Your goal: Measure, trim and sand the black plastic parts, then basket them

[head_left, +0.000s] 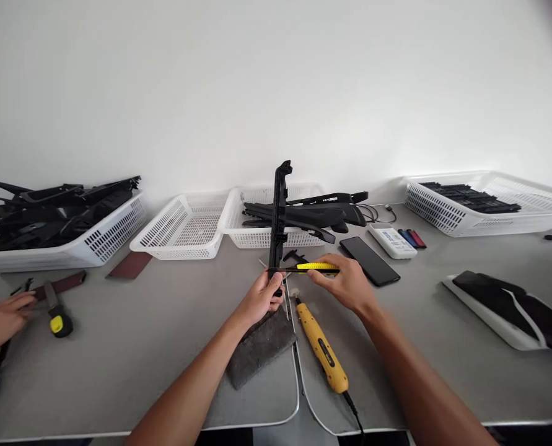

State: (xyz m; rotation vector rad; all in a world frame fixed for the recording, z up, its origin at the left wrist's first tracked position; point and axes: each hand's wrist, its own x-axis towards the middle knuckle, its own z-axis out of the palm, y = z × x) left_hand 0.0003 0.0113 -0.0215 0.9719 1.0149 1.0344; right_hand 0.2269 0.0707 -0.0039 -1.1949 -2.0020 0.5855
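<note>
My left hand (pixel 265 293) is closed around the lower end of a long black plastic part (pixel 278 217), which stands upright with a hooked top. In my right hand (pixel 343 282) is a yellow and black utility knife (pixel 317 267). Its thin blade points left and reaches the plastic part just by my left thumb; whether it is cutting cannot be made out. Below my left hand a dark grey block or pad (pixel 261 350) lies on the table. A yellow corded rotary tool (pixel 322 348) rests to the right of it, its tip pointing away from me.
White baskets stand along the wall: one heaped with black parts (pixel 90 244), a small one (pixel 183 251), a middle one (pixel 238 238) and a right one (pixel 461 226). A phone (pixel 370 260) and white box (pixel 391 241) lie right. At left, a co-worker's hand (pixel 6 319) is near a yellow-black tool (pixel 60 322).
</note>
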